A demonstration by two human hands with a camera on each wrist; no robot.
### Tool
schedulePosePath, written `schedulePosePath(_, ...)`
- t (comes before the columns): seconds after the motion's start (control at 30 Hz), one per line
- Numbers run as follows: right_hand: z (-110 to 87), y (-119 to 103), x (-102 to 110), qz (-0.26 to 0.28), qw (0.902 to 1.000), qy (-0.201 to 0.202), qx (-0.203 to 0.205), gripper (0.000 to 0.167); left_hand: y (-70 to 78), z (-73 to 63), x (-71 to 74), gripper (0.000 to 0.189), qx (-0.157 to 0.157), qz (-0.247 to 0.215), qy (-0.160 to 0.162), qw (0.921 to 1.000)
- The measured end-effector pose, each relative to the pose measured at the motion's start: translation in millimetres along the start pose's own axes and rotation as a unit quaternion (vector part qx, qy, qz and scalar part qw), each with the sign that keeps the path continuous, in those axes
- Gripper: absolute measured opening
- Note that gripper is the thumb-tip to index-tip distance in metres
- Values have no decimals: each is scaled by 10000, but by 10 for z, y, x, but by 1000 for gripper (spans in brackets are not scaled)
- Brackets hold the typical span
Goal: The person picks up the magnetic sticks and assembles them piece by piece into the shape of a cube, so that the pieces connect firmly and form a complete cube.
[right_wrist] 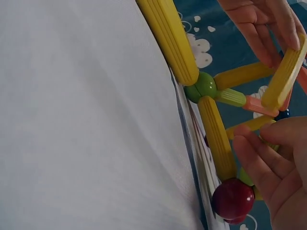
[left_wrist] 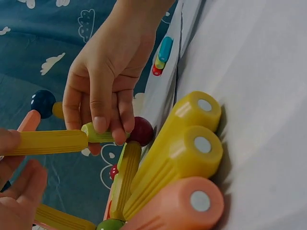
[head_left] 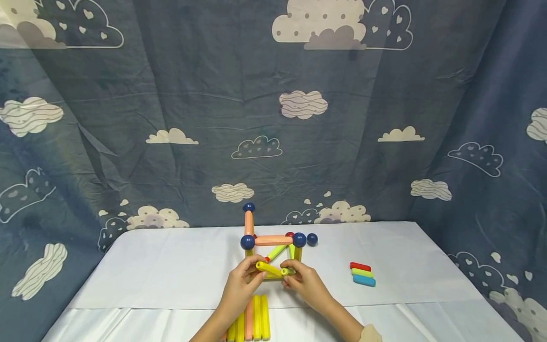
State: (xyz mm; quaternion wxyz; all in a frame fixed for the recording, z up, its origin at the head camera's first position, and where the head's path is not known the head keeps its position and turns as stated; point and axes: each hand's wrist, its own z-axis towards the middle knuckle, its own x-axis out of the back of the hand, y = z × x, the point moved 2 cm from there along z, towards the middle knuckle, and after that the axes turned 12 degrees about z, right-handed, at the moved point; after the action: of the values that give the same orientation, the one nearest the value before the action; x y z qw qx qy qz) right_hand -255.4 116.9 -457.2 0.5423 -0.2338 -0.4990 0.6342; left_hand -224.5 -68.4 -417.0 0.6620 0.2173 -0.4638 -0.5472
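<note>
In the head view my left hand [head_left: 238, 283] pinches a yellow magnetic stick [head_left: 268, 269] by its left end. My right hand [head_left: 310, 285] holds a short light green stick [head_left: 286, 271] between thumb and fingers. The two sticks meet end to end in the left wrist view, the yellow one [left_wrist: 53, 142] against the green [left_wrist: 98, 134]. Just behind both hands stands a frame of sticks and balls, with blue balls [head_left: 299, 239] and an orange bar [head_left: 273, 240] on top. Its lower corners include a green ball [right_wrist: 201, 87] and a dark red ball [right_wrist: 233, 199].
Several yellow sticks [head_left: 257, 318] and orange ones lie in a row at the table's front. A loose blue ball [head_left: 312, 239] sits right of the frame. Farther right, short red [head_left: 360, 266], green [head_left: 363, 273] and blue [head_left: 364, 280] sticks lie on the white cloth [head_left: 162, 270].
</note>
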Motion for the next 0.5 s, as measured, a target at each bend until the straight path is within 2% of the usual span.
schedulePosePath(0.1,-2,11,-3,98,9999,45,-15,26,-88,4,-18,35,-78,291,-68,9995)
schedulePosePath(0.2,-4,-12,-10,148,9998,84,-101,26,-141,11,-33,39,62,545,-386,9977)
schedulePosePath(0.37,-14,-203,-32,356,9990,88,-266,26,-183,23,-83,26,577,741,-916,9914)
schedulePosePath(0.5,-12,-328,-45,392,9984,79,-395,25,-209,50,-124,17,672,931,-930,9890)
